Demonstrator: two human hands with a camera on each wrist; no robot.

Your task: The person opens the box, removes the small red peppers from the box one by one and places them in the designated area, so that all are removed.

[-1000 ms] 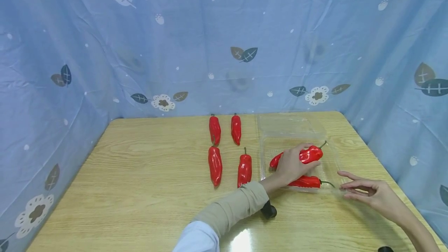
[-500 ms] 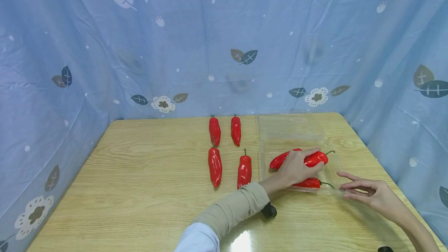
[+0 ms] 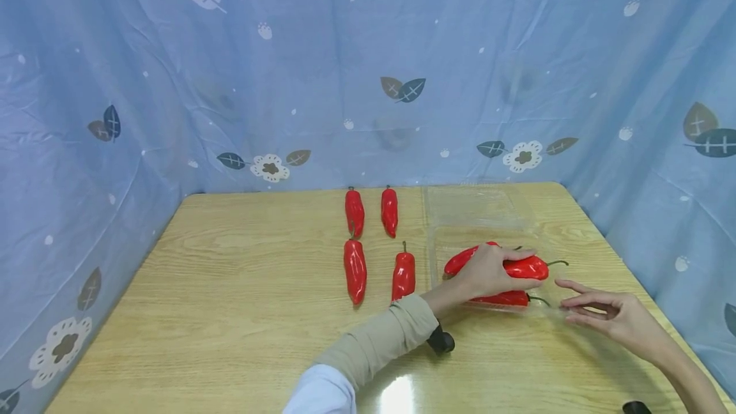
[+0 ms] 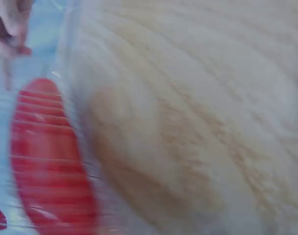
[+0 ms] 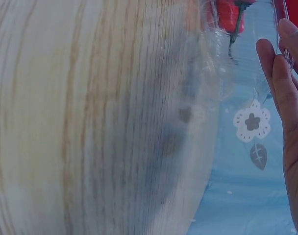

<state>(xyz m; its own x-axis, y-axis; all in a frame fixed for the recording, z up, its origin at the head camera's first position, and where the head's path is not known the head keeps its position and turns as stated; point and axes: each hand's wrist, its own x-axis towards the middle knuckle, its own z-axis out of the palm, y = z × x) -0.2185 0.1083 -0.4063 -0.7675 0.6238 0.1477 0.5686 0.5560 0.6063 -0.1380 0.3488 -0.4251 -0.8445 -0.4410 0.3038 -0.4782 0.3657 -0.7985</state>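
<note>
My left hand [image 3: 489, 272] grips a red pepper [image 3: 528, 267], its green stem pointing right, inside the clear plastic box [image 3: 431, 267]. Two more peppers lie in the box: one behind the hand [image 3: 462, 260] and one along the front wall [image 3: 506, 299]. In the left wrist view, a red pepper [image 4: 48, 152] shows through the ribbed plastic. My right hand [image 3: 623, 321] is at the box's front right corner. The right wrist view has its fingers [image 5: 286, 90] pinching the thin plastic rim.
Several red peppers [image 3: 354, 273] lie in two columns left of the box. The hinged lid [image 3: 477, 206] lies open toward the back. A blue curtain [image 3: 310, 69] surrounds the wooden table [image 3: 230, 286]. A black object [image 3: 441, 340] sits by the left wrist.
My left hand has moved the held pepper to the right and toward me, lower over the box. The right hand stays at the corner.
</note>
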